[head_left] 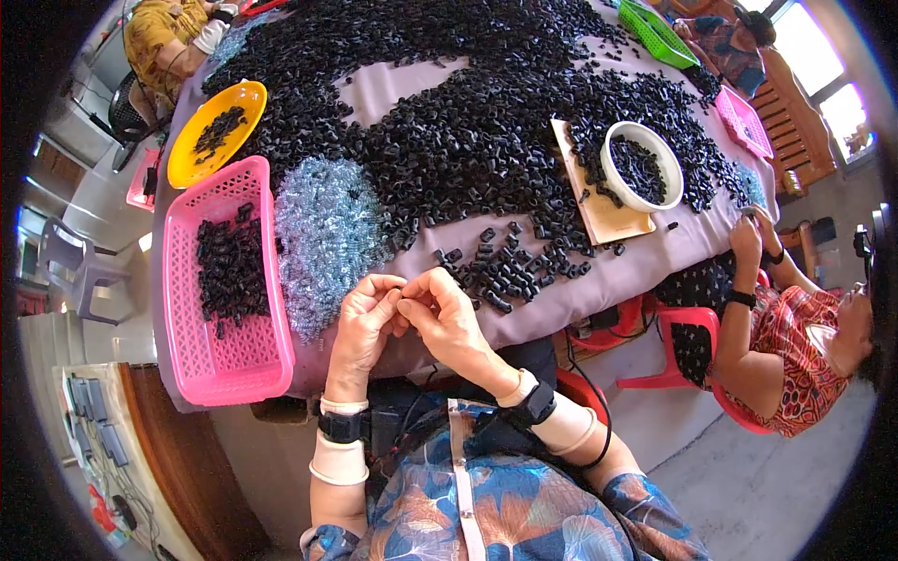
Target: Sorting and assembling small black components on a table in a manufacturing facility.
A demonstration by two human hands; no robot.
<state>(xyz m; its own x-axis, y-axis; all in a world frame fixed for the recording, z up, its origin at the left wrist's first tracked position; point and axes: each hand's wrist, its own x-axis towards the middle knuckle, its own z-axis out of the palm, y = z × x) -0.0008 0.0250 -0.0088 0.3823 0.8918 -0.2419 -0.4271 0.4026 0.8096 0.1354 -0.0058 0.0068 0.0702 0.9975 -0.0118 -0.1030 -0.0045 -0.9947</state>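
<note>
Over the near edge of the table, my left hand (365, 323) and my right hand (444, 318) meet at the fingertips. Both are closed in a pinch around a small black plastic piece, mostly hidden by the fingers. Just right of them lies a loose group of short black tubular pieces (510, 266). To the left is a pile of clear bluish plastic pieces (327, 229). Beside that pile, a pink perforated basket (229, 385) holds assembled-looking black pieces (227, 271) on its bottom.
A large heap of black pieces (458, 131) covers much of the cloth-covered table. A white bowl (610, 173) rests on a tan board (608, 226); a yellow plate (184, 154) sits far left. At right, a seated person (786, 355) works at the table edge.
</note>
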